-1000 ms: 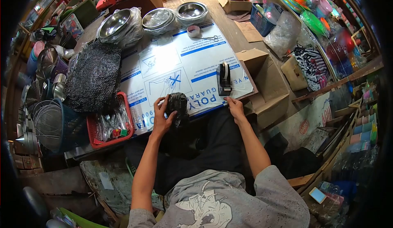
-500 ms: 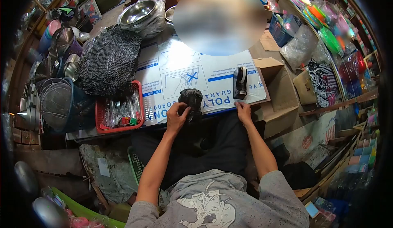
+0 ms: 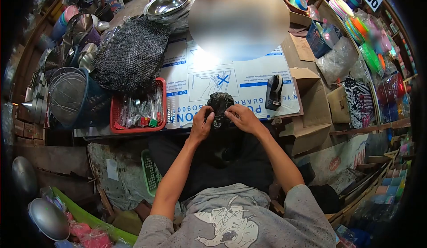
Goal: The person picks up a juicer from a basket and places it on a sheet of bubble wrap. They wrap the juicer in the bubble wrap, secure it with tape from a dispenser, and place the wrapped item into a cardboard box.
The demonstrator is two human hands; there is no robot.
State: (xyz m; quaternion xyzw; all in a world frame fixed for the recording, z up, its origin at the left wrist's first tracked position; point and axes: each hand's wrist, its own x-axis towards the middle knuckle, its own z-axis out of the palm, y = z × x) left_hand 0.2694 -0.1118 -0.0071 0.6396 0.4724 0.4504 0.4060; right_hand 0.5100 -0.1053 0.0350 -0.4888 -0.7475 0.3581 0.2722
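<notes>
The black-wrapped bundle (image 3: 220, 105) is lying at the counter's (image 3: 258, 87) near edge, between the two hands. The left hand (image 3: 202, 122) is pinching its left side, the right hand (image 3: 243, 118) its right, fingers closing on the wrap, both forearms angling inward.

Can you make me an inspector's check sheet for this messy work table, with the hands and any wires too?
Surface: white sheet with blue print; a blurred patch hides its far part.
Job's things: shiny black bundle at the near edge.
Clutter: red basket of small wrapped things, black bubble wrap and a metal bowl to the left; tape dispenser to the right.
Grippers: no robot ones; left hand and right hand both hold the bundle, one at each side.
Cables: nothing seen.
Surroundings: open cardboard box to the right; green basket below the table's level.
</notes>
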